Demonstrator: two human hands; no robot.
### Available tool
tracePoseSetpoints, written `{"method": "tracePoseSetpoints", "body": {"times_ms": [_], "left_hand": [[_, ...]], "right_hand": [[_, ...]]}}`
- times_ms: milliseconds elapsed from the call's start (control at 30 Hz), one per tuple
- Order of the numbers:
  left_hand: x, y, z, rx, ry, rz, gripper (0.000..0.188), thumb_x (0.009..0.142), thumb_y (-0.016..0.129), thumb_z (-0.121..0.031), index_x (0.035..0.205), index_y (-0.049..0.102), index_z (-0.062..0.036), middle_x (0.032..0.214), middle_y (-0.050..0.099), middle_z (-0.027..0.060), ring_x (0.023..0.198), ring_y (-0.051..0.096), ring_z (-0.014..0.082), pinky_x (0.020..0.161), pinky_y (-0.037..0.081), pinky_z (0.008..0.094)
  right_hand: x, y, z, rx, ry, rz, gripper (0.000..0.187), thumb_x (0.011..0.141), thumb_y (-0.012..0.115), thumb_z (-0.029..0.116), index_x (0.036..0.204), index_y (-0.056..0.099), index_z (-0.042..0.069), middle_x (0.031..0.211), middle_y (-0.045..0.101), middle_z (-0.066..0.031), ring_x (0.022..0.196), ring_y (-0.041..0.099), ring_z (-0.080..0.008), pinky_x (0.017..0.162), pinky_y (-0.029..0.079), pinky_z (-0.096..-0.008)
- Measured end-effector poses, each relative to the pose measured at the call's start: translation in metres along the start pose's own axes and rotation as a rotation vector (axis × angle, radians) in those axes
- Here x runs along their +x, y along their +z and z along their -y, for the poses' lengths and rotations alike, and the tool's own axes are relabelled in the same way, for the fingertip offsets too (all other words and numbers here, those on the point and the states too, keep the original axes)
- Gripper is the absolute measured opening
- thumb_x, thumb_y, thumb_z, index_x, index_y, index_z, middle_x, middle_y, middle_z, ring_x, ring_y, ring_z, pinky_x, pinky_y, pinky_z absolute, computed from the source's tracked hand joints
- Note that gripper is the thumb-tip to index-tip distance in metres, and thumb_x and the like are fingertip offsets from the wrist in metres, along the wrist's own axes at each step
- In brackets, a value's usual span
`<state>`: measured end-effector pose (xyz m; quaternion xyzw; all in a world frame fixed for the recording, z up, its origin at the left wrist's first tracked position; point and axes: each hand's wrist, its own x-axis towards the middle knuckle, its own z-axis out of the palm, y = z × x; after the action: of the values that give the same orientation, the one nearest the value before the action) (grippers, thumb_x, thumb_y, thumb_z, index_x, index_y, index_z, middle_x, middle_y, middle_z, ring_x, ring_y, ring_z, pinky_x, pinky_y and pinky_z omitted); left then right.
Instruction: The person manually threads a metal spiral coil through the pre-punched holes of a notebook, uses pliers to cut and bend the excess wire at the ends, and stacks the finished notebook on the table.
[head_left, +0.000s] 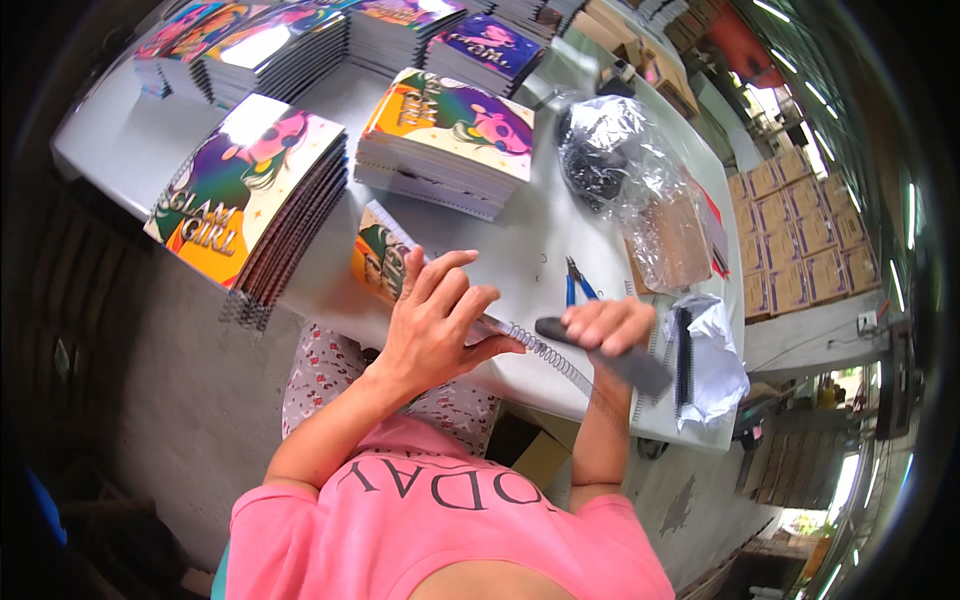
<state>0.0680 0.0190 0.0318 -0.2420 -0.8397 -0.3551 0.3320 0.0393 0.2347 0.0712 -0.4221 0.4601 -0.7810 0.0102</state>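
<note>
Stacks of colourful notebooks [450, 140] cover the table [130, 140], beside blue-handled pliers [577, 283], a plastic bag [640, 185] and cardboard boxes [800, 240].

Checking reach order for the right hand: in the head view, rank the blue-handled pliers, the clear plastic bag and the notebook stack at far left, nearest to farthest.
From the right hand:
1. Blue-handled pliers, on the table just beyond the hand.
2. Clear plastic bag, farther up the table, slightly right.
3. Notebook stack at far left, across the table, past the left hand.
</note>
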Motion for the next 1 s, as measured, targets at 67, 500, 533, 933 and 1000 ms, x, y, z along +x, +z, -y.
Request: {"method": "tracePoseSetpoints", "body": {"times_ms": [67, 500, 533, 933, 1000], "left_hand": [[-0.003, -0.002, 0.001, 0.021, -0.010, 0.027, 0.062, 0.061, 0.078, -0.049, 0.105, 0.056, -0.0111, 0.086, 0.051, 0.0076, 0.111, 0.049, 0.0277, 0.108, 0.017, 0.0494], [0.009, -0.036, 0.040, 0.131, -0.106, 0.007, 0.062, 0.042, 0.076, -0.060, 0.070, 0.057, -0.0091, 0.095, 0.046, 0.0072, 0.110, 0.045, 0.0283, 0.097, 0.021, 0.0639], [0.011, -0.035, 0.038, 0.107, -0.093, -0.016, 0.061, 0.042, 0.077, -0.059, 0.070, 0.057, -0.0088, 0.096, 0.046, 0.0074, 0.111, 0.044, 0.0287, 0.097, 0.024, 0.0629], [0.010, -0.032, 0.042, -0.136, -0.121, -0.181, 0.064, 0.043, 0.081, -0.055, 0.073, 0.053, -0.0059, 0.103, 0.040, 0.0129, 0.117, 0.040, 0.0380, 0.095, 0.036, 0.0499], [0.007, -0.031, 0.044, -0.208, -0.227, -0.153, 0.071, 0.041, 0.086, -0.050, 0.088, 0.053, -0.0080, 0.108, 0.037, 0.0133, 0.110, 0.043, 0.0358, 0.086, 0.044, 0.0459]], "right_hand": [[0.013, 0.014, 0.004, -0.579, 0.218, 0.166, 0.030, 0.059, 0.061, -0.015, 0.083, 0.070, 0.001, 0.087, 0.069, -0.0167, 0.084, 0.068, -0.0252, 0.077, 0.054, -0.0321], [0.029, 0.023, -0.031, -0.786, 0.412, 0.072, 0.011, 0.078, 0.062, -0.001, 0.087, 0.070, 0.000, 0.089, 0.068, -0.0210, 0.087, 0.067, -0.0283, 0.078, 0.053, -0.0336], [0.025, 0.016, -0.039, -0.877, 0.457, -0.152, 0.012, 0.074, 0.065, 0.000, 0.085, 0.070, -0.001, 0.088, 0.068, -0.0208, 0.087, 0.067, -0.0294, 0.079, 0.052, -0.0349], [0.047, 0.025, -0.043, -0.909, 0.446, 0.030, 0.021, 0.068, 0.057, -0.011, 0.079, 0.071, 0.000, 0.086, 0.068, -0.0202, 0.083, 0.068, -0.0289, 0.074, 0.053, -0.0362], [0.029, 0.017, -0.040, -0.659, 0.369, -0.239, 0.026, 0.061, 0.060, -0.011, 0.082, 0.071, -0.001, 0.087, 0.069, -0.0197, 0.085, 0.068, -0.0275, 0.076, 0.053, -0.0341]]}}
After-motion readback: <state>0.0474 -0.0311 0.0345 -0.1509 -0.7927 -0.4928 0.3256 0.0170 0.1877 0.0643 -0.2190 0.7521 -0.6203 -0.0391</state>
